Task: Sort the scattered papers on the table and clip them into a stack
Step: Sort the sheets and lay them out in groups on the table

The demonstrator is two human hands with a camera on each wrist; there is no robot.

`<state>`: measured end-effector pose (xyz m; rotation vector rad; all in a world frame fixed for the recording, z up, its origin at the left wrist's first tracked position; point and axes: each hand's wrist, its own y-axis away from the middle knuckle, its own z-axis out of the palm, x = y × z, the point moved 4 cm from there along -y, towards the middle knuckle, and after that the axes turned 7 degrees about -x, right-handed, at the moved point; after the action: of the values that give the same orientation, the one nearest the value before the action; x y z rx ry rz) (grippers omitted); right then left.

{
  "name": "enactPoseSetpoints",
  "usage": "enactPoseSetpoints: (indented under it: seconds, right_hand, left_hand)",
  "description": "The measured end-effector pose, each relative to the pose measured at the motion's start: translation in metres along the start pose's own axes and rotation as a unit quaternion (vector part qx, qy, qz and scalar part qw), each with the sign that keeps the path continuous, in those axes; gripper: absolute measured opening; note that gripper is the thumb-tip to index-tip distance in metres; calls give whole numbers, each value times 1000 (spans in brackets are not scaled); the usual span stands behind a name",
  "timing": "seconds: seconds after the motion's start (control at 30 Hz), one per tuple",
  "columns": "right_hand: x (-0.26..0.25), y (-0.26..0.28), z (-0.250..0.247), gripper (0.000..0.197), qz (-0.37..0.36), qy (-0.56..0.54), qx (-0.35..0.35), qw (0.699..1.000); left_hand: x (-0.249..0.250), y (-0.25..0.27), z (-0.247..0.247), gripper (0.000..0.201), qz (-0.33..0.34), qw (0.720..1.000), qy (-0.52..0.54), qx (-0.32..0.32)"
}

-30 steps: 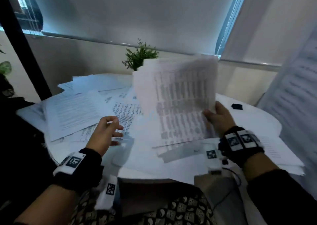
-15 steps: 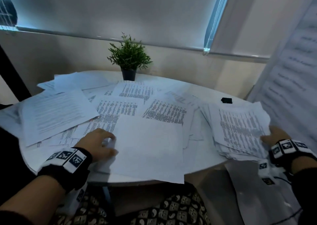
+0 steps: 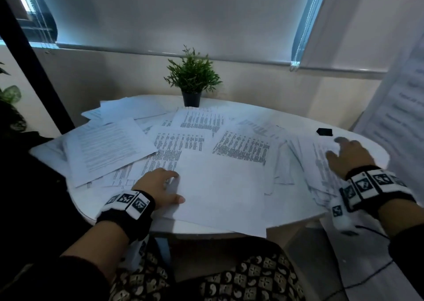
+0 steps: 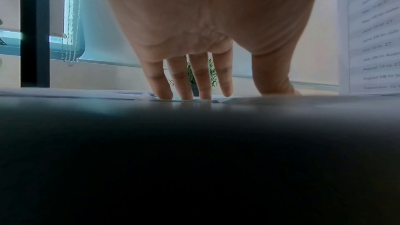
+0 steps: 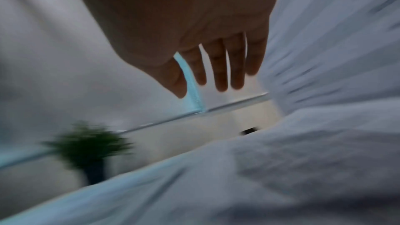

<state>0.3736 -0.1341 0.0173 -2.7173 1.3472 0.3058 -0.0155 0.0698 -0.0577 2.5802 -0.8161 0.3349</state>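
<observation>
Papers (image 3: 174,160) everywhere across the white table (image 3: 358,140), printed sheets overlapping, one blank sheet (image 3: 220,190) hanging over the near edge toward my lap. A potted plant (image 3: 192,80) stands at the far rim, and a small black clip (image 3: 324,131) sits beyond my right hand (image 3: 348,156), apart from it. That hand is spread flat, fingers straight, over the gathered pile (image 3: 319,170) at the right edge, gripping nothing. My left hand (image 3: 158,186) lies open, fingers extended, on the blank sheet's left edge. The left wrist view shows what the head view can't: fingertips (image 4: 166,94) pressing down on paper. The right wrist view is motion-blurred, with fingers (image 5: 220,67) straight. Bare tabletop shows only far right.
</observation>
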Motion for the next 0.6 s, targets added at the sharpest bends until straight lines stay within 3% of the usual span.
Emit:
enactPoseSetpoints:
  seconds: [0.07, 0.1, 0.2, 0.27, 0.37, 0.43, 0.5, 0.53, 0.6]
  right_hand:
    - [-67, 36, 24, 48, -157, -28, -90, 983]
    - [-96, 58, 41, 56, -221, -20, -151, 963]
    - [-152, 118, 88, 115, -333, 71, -309, 888]
    - [-163, 140, 108, 125, -363, 167, -324, 858]
    - [-165, 159, 120, 102, -381, 245, -291, 843]
    - [-165, 160, 111, 75, -402, 206, -288, 845]
    - [-166, 154, 86, 29, -448, 76, -265, 850]
    - [-163, 146, 70, 20, -455, -2, -248, 855]
    - [-159, 130, 38, 38, -441, -200, -221, 846]
  left_hand:
    - [2, 2, 0, 70, -1, 1000, -4, -3]
    - [2, 2, 0, 67, 0, 1000, -6, -3]
    - [2, 4, 2, 59, 7, 1000, 8, 2]
    - [0, 4, 3, 58, 12, 1000, 16, 3]
    - [0, 6, 1, 59, 26, 999, 47, 5]
    - [-2, 10, -6, 54, 35, 991, 122, 38]
    - [-8, 16, -15, 46, 47, 967, 230, 97]
    - [-14, 19, -18, 45, 47, 948, 285, 133]
    - [-23, 25, -27, 55, 40, 894, 409, 180]
